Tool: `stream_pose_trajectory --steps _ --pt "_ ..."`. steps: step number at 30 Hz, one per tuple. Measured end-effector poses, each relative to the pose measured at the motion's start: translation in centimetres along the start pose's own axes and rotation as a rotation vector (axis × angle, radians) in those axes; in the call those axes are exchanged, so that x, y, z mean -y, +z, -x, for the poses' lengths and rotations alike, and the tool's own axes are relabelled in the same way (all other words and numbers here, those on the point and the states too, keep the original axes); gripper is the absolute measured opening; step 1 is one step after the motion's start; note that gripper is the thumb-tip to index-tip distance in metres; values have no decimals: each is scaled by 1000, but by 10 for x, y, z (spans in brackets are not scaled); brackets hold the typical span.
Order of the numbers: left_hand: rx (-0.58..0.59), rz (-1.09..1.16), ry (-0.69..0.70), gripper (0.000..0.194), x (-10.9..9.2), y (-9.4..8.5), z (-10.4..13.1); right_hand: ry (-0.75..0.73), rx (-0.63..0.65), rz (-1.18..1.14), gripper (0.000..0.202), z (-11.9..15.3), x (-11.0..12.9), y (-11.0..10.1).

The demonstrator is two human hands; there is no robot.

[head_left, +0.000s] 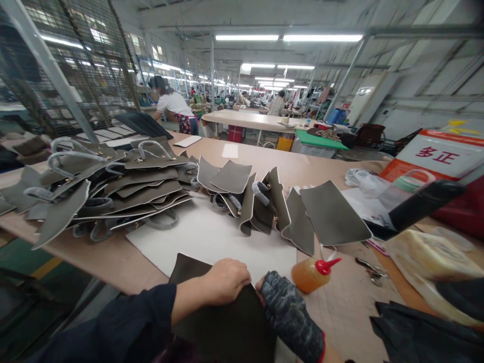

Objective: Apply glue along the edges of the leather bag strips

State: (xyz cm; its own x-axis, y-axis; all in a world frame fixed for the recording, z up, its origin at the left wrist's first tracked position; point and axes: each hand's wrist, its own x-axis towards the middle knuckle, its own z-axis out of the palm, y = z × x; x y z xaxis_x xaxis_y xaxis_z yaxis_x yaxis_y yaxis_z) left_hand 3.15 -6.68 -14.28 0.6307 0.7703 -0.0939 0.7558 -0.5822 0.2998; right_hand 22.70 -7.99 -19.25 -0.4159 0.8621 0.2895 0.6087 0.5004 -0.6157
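A dark grey panel [223, 330] lies at the front edge of the table, partly over a white sheet [181, 237]. My left hand [227, 281] is closed on the panel's upper edge, fingers curled. Beside it, my right hand [285, 307], in a grey fingerless glove, has its fingers closed round the same panel's right edge; its fingertips are partly hidden. Just right of that hand, a bottle of amber liquid [310, 275] with a red nozzle lies tilted. Beyond the sheet stand several grey bag pieces [264, 201] with wrapped handles.
A large pile of grey bag pieces [143, 189] covers the table's left. At the right are a black bottle [425, 204], a metal clip [372, 269], a yellowish block [434, 254] and dark cloth [427, 333]. A person [176, 106] bends over farther back.
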Motion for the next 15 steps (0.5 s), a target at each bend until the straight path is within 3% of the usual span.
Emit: stream_pose_trajectory --steps 7,12,15 --pt "71 33 -53 20 17 -13 15 248 351 -234 25 -8 5 -15" --pt "82 19 -82 22 13 -14 12 -37 55 302 15 -3 13 4" --pt "74 18 -72 23 9 -17 13 -85 -17 412 20 -2 15 17"
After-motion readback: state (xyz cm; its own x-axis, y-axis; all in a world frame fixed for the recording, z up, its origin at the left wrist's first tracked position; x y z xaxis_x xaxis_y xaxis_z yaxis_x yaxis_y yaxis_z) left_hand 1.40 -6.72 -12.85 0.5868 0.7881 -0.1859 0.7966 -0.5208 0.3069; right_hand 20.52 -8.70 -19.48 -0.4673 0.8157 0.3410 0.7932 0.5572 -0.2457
